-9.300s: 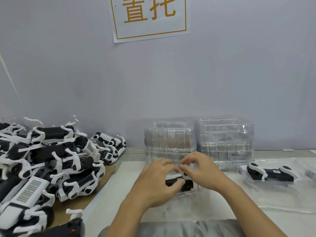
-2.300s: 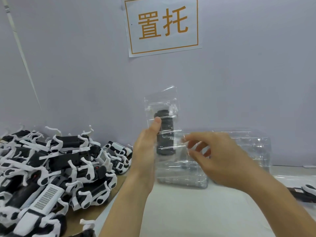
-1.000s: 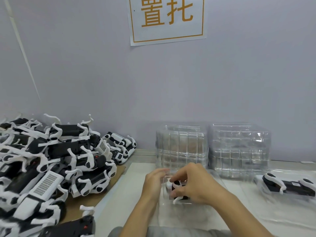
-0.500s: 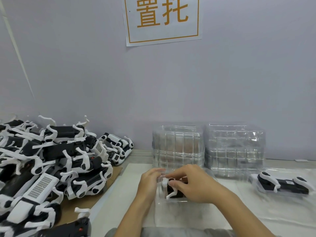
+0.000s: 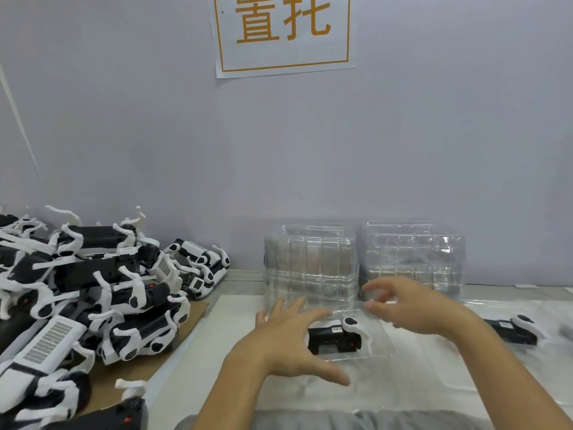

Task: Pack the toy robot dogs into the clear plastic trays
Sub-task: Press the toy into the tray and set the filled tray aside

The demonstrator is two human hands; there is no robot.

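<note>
Both hands hovered open, left hand [image 5: 288,339] nearer than right hand [image 5: 412,308], over one toy robot dog [image 5: 336,335] seated in a clear tray [image 5: 376,342] on the worktop [image 5: 229,318], long axis left-right between them.

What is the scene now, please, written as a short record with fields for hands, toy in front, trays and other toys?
left hand: left hand open, fingers spread, holding nothing
right hand: right hand open, fingers loosely bent, holding nothing
toy in front: toy robot dog lies in a clear tray between the hands
empty trays: two stacks of clear trays by the wall
packed toy: second packed dog to the right
waiting toys: pile of robot dogs on the left
wall: paper sign with orange characters
</note>
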